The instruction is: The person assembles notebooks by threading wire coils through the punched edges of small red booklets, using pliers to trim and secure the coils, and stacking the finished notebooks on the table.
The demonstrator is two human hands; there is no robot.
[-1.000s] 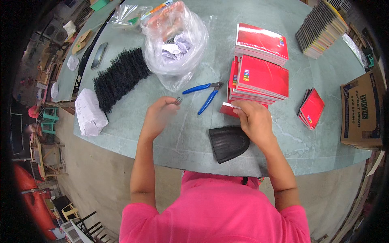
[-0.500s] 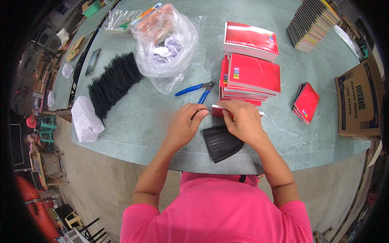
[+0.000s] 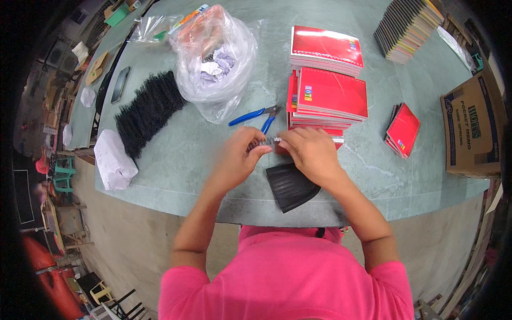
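The left hand [image 3: 238, 154] has been brought to the right hand [image 3: 311, 152]; the wire spiral [image 3: 265, 142] is pinched by both sets of fingers, threading judged underway, steady alignment being needed.

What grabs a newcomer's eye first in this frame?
Probably the two hands meeting at the table's near edge: the left hand and right hand pinch a small silvery wire spiral between them. Just behind them rise stacks of red-covered notebooks, with blue-handled pliers to their left. Further left, a clear plastic bag bulges beside a long heap of black spiral coils.
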